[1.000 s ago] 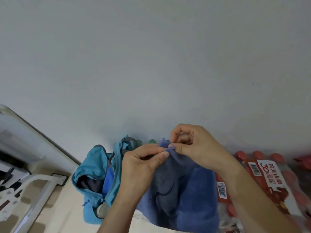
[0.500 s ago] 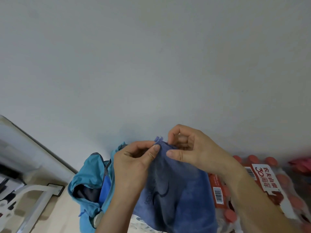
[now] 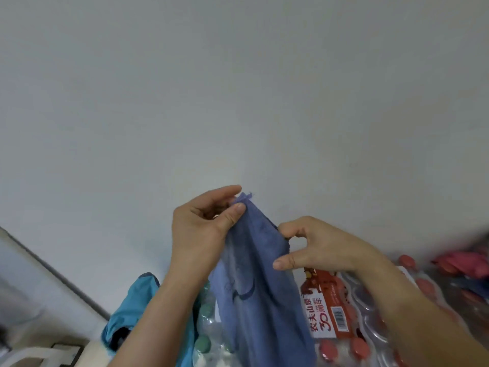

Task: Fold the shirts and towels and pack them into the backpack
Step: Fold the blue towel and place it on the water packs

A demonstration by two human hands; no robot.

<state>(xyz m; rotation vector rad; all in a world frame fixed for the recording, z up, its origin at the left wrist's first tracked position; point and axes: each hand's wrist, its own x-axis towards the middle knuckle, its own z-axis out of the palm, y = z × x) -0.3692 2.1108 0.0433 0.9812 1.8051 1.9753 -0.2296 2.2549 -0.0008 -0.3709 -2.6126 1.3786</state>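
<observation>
The left hand (image 3: 203, 231) is raised before the wall, its grip pinching the top corner of the blue towel (image 3: 264, 300) between thumb and forefinger, so the cloth hangs down between the forearms. The right hand (image 3: 325, 247) sits lower, its grip curled loosely round the towel's right edge, thumb in front. Lower left, the teal backpack (image 3: 132, 305) gapes open with something dark inside.

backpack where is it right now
In the head view the backpack sits low on the left, partly behind the left forearm, just left of the blue towel that the left hand and right hand hold up.
</observation>
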